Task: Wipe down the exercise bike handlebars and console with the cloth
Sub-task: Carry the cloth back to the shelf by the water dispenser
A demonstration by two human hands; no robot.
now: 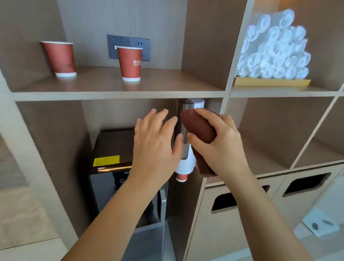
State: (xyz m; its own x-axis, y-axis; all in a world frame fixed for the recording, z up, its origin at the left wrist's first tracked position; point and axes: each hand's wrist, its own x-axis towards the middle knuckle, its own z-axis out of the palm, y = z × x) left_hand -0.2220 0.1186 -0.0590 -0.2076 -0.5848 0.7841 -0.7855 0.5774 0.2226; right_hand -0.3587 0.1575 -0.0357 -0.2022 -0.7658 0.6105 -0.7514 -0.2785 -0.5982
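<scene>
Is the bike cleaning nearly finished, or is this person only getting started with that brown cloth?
Done: the brown cloth is picked up; the right grip holds it bunched in front of the shelf unit. In hand: nothing more; the left grip is open beside the cup dispenser. Left: seemingly all the wiping, since no bike, handlebars or console are in view.

1. The cloth (201,129) is a plain dark reddish brown.
2. The left cup (60,58) and the right cup (129,63) are brick red with white bases. The right one bears small white lettering.
3. The rolled towels (275,48) are white, and their tray (270,82) is yellow.
4. The shelf (118,89) is pale brown wood grain.
5. The machine (112,142) is dark grey with a yellow label (106,160).
</scene>
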